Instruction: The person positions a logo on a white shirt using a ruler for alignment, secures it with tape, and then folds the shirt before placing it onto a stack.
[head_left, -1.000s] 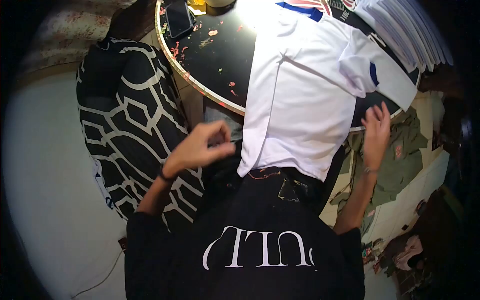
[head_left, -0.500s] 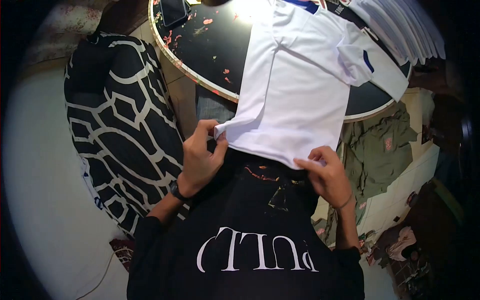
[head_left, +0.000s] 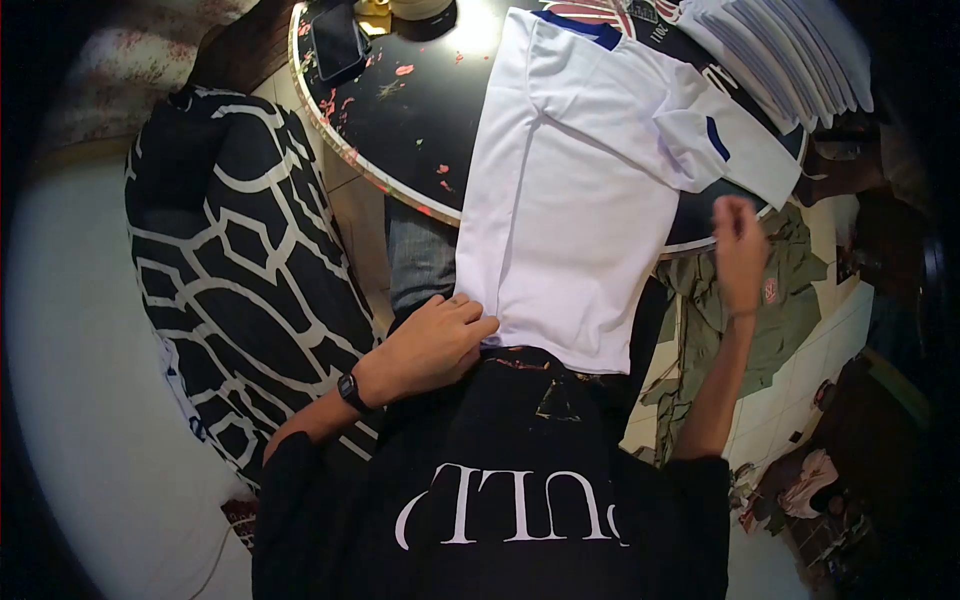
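A white T-shirt (head_left: 580, 220) with a blue collar and blue sleeve trim lies partly folded, its body spread from the round black table down over my lap. One sleeve is turned across toward the right. At the shirt's lower left corner, my left hand (head_left: 432, 340) has its fingers curled over the hem edge; the fingertips are partly hidden. Off the fabric, my right hand (head_left: 738, 245) is raised just right of the shirt, below the sleeve. Motion smears its fingers, and I see nothing held in it.
The black table (head_left: 400, 130) has a light rim and paint-like specks. On it lie a phone (head_left: 337, 42) and, at far right, a stack of folded white garments (head_left: 785, 55). Patterned black-and-white cloth (head_left: 245, 270) lies left; an olive garment (head_left: 715, 330) lies on the right-hand floor.
My right hand has let go of the hem and moved up and right. My left hand has shifted lower and right at the corner. The shirt now lies lower and flatter.
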